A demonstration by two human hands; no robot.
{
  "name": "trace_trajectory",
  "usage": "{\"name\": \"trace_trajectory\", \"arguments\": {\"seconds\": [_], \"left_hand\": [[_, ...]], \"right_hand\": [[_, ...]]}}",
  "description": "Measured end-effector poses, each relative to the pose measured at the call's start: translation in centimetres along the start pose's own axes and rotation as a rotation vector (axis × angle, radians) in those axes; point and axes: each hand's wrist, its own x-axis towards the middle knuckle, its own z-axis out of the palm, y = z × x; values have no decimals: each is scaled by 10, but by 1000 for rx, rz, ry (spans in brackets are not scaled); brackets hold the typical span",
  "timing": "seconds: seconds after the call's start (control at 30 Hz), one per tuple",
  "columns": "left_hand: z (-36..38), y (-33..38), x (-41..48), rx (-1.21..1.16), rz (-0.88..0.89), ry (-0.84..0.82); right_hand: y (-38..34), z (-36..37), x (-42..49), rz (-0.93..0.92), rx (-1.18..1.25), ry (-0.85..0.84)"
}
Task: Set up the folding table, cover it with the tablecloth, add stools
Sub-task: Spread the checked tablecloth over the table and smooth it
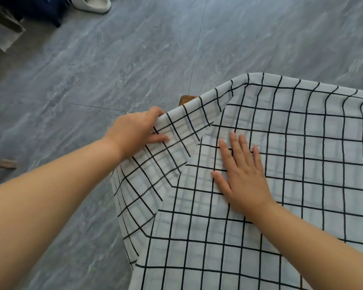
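The grey marbled tile floor [117, 65] fills most of what we see, with no stools in view on it. Over it stands the folding table, almost wholly hidden under the white cotton tablecloth with a thin black grid [291, 164]; only a small brown wooden corner of the table [186, 99] pokes out at the far left corner. We read this as the covering step, with the cloth already spread and being squared up. Its left side drapes over the table's left edge and hangs toward the floor, creased where it bends.

Our left hand [134, 132] pinches the hanging edge of the cloth near that bare corner, fingers curled over the hem and thumb on top, probably to tug it across the exposed wood. Our right hand [242, 174] lies flat and spread on the tabletop part of the cloth, near the left edge, pressing it down so it does not slide while the other hand pulls.

At the frame's top edge sits a pale slipper [92, 5].
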Motion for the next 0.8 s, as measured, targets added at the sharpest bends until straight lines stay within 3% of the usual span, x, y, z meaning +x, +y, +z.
{"name": "trace_trajectory", "arguments": {"seconds": [0.17, 0.47, 0.63, 0.8], "left_hand": [[-32, -26, 28, 145, 9, 16], [-80, -47, 100, 459, 194, 49], [-53, -38, 105, 443, 174, 16], [-22, -40, 92, 295, 26, 117]], "right_hand": [[-2, -2, 4, 17, 2, -21], [-11, 6, 17, 63, -29, 38], [-10, 8, 16, 64, -53, 49], [-10, 8, 17, 63, -43, 45]]}}
